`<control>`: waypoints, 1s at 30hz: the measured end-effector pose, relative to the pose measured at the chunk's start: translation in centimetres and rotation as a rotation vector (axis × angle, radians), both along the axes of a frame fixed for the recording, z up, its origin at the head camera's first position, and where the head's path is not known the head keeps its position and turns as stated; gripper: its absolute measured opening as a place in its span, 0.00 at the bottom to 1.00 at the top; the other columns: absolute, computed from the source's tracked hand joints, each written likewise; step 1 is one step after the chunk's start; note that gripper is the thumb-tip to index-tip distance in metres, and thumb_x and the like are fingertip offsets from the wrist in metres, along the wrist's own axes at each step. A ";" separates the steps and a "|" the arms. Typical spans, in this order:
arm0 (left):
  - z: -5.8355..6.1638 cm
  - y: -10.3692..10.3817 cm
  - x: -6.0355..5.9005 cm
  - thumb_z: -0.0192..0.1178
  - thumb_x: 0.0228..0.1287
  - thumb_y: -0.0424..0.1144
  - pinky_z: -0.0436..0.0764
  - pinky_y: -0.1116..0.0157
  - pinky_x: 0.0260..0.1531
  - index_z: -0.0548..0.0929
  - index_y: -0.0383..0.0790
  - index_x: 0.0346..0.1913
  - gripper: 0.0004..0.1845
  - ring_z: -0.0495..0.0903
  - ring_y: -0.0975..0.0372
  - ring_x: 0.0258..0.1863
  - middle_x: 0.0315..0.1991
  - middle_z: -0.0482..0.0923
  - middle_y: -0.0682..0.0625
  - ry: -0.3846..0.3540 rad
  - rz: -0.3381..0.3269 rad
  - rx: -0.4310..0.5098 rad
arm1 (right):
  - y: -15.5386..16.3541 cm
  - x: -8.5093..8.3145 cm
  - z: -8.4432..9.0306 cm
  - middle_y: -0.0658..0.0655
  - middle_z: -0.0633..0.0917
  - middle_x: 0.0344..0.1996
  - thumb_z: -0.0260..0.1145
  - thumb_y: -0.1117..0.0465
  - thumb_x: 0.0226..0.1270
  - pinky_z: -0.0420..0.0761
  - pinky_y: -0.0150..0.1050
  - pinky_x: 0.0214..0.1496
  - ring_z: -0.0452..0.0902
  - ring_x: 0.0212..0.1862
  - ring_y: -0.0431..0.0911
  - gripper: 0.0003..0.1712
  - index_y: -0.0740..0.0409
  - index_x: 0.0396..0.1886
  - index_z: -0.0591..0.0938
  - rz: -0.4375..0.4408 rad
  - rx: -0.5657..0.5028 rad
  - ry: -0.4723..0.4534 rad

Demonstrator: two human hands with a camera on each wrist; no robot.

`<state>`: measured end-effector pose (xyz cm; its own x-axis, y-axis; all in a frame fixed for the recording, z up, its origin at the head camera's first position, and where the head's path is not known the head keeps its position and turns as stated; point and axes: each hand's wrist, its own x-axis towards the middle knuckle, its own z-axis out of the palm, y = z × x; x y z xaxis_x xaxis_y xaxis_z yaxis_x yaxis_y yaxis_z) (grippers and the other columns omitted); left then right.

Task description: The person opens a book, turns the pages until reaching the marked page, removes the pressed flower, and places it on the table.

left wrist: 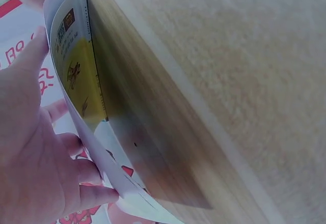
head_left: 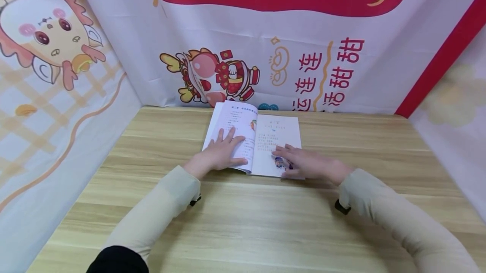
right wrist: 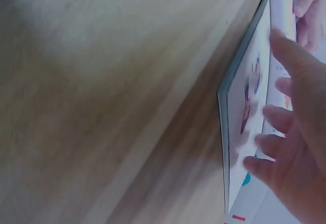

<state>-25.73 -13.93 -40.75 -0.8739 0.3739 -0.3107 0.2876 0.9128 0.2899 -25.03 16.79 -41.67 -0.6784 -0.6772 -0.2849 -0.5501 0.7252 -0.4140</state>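
Note:
A thin open book (head_left: pixel 265 138) with white printed pages lies on the wooden table (head_left: pixel 243 222), near the back wall. My left hand (head_left: pixel 224 150) lies flat on the left page with straight, spread fingers; that page bulges up near the spine. My right hand (head_left: pixel 303 162) rests with straight fingers on the lower part of the right page. In the left wrist view my left hand (left wrist: pixel 35 147) presses the curved pages, and the book's yellow cover (left wrist: pixel 76 76) shows beneath. In the right wrist view my right hand (right wrist: pixel 293 147) touches the book (right wrist: pixel 244 122) seen edge-on.
Printed cloth banners (head_left: pixel 265 45) with cartoon figures wall in the table at the back and both sides. Bare wooden tabletop stretches from the book to the near edge. Both forearms wear pale sleeves (head_left: pixel 159 209).

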 end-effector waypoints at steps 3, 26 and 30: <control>-0.1 0.0 -0.1 0.58 0.68 0.68 0.45 0.32 0.71 0.53 0.53 0.83 0.48 0.28 0.37 0.79 0.84 0.31 0.46 -0.007 -0.002 -0.002 | 0.5 0.0 0.3 0.51 0.52 0.82 0.71 0.38 0.66 0.55 0.59 0.77 0.45 0.81 0.56 0.50 0.39 0.83 0.60 -0.022 0.023 -0.058; -0.1 -0.3 -0.2 0.60 0.72 0.61 0.47 0.34 0.72 0.48 0.57 0.84 0.46 0.30 0.33 0.77 0.83 0.31 0.44 -0.083 -0.053 0.044 | 1.5 -0.6 -0.1 0.56 0.50 0.82 0.72 0.42 0.67 0.49 0.56 0.79 0.42 0.82 0.55 0.51 0.48 0.83 0.59 0.000 0.015 -0.091; -0.2 -0.3 -0.1 0.60 0.72 0.60 0.47 0.33 0.72 0.48 0.57 0.84 0.46 0.30 0.33 0.77 0.83 0.31 0.45 -0.083 -0.051 0.047 | 1.4 -0.6 0.2 0.56 0.51 0.82 0.72 0.42 0.67 0.50 0.56 0.79 0.42 0.82 0.55 0.50 0.48 0.82 0.60 -0.002 0.022 -0.103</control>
<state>-25.85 -14.25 -40.91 -0.8253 0.4335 -0.3618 0.3069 0.8822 0.3570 -25.64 18.21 -41.51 -0.6463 -0.6686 -0.3677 -0.5039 0.7358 -0.4524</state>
